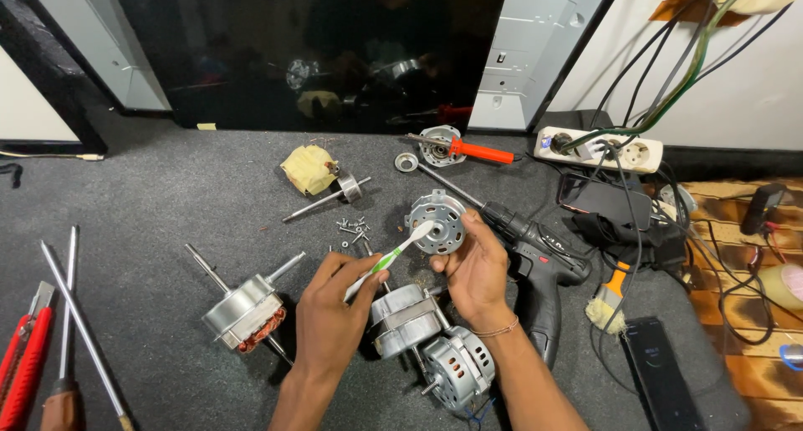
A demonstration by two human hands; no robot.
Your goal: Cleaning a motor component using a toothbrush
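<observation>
Left hand pinches a toothbrush by its handle, thumb & fingers closed round it. Right hand grips a round metal motor cover at its lower edge, fingers pressed on the rim, holding it up above the grey tabletop, roughly mid-way across and nearer the far edge than the near one.

Doing it well, as I judge it: keep the cover steady w/ the right hand, work the bristles in short strokes around the centre hole & vent slots, turn the cover a bit at a time so no slot is skipped. Light pressure, so grit falls away from the motors lying just below.

Direction: the cover's flat face looks toward the camera, tilted slightly left. The toothbrush's long axis runs diagonally, handle low-left near the left hand, bristle head up-right, touching the cover's face near the centre.

Nearby: loose screws, a cordless drill beside the right hand.
</observation>
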